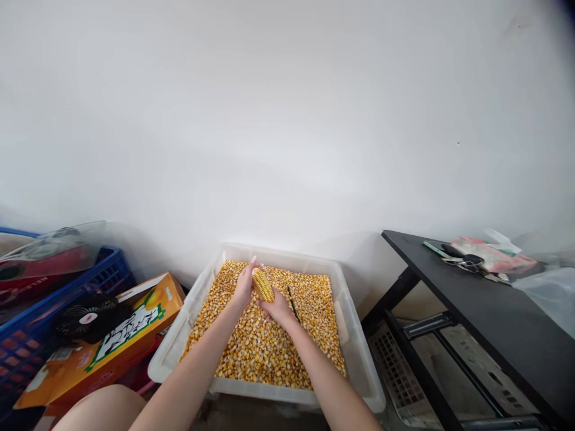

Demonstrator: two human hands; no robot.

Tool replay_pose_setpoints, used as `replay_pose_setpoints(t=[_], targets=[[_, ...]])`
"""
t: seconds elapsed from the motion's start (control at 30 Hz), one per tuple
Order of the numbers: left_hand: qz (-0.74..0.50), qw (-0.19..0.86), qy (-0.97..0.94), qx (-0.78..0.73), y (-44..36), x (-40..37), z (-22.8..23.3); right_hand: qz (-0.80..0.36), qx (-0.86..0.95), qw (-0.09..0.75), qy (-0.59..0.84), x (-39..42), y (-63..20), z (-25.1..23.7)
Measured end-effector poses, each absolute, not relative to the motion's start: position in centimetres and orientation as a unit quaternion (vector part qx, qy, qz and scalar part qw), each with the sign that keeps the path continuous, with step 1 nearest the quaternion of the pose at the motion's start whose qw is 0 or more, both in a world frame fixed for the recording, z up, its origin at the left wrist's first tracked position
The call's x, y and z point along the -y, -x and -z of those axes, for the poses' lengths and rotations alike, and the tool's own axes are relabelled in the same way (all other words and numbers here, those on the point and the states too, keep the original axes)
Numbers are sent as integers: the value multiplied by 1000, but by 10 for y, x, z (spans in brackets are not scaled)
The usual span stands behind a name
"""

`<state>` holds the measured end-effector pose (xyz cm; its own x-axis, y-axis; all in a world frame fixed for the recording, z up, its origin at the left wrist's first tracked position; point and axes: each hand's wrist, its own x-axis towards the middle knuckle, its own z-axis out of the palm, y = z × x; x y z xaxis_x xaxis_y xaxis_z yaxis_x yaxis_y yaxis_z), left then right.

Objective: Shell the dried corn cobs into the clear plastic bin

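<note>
Both of my hands hold one yellow corn cob (263,285) above a white plastic tub (353,335) full of loose corn kernels (265,347). My left hand (245,286) wraps the cob's upper left side, fingers pointing up. My right hand (277,309) grips the cob's lower end from below. A thin dark stick-like tool (293,304) lies on the kernels just right of my right hand.
An orange cardboard box (112,341) with a small black fan (87,316) on it sits left of the tub. A blue crate (27,323) stands further left. A black table (489,311) with keys and packets is on the right. A white wall rises behind.
</note>
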<state>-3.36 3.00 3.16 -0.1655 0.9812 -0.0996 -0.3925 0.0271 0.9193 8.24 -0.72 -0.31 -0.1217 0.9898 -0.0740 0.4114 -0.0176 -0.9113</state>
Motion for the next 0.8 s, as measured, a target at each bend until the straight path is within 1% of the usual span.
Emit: replay_pose_setpoints(t=[0.1, 0.17, 0.3, 0.43, 0.5, 0.57, 0.63, 0.73, 0.8], targets=[[-605, 589, -314, -434, 34, -29, -32, -303, 671, 332, 589, 7, -86, 4], [-611, 583, -312, -435, 34, -29, -30, -296, 675, 323, 594, 6, -88, 6], [-616, 578, -326, -426, 33, -31, -25, -372, 650, 333, 573, 4, -89, 9], [-630, 568, -325, -418, 33, -31, -24, -494, 589, 332, 546, 4, -86, 12], [-636, 571, -316, -412, 33, -30, -26, -521, 570, 330, 543, 5, -84, 13], [-631, 596, -302, -395, 33, -29, -29, -481, 584, 338, 559, 5, -83, 11], [-618, 621, -276, -395, 33, -30, -31, -386, 624, 342, 587, 5, -85, 9], [-600, 634, -246, -421, 34, -32, -28, -242, 674, 319, 621, 6, -89, 6], [-601, 630, -251, -422, 34, -33, -25, -197, 686, 302, 632, 5, -92, 4]])
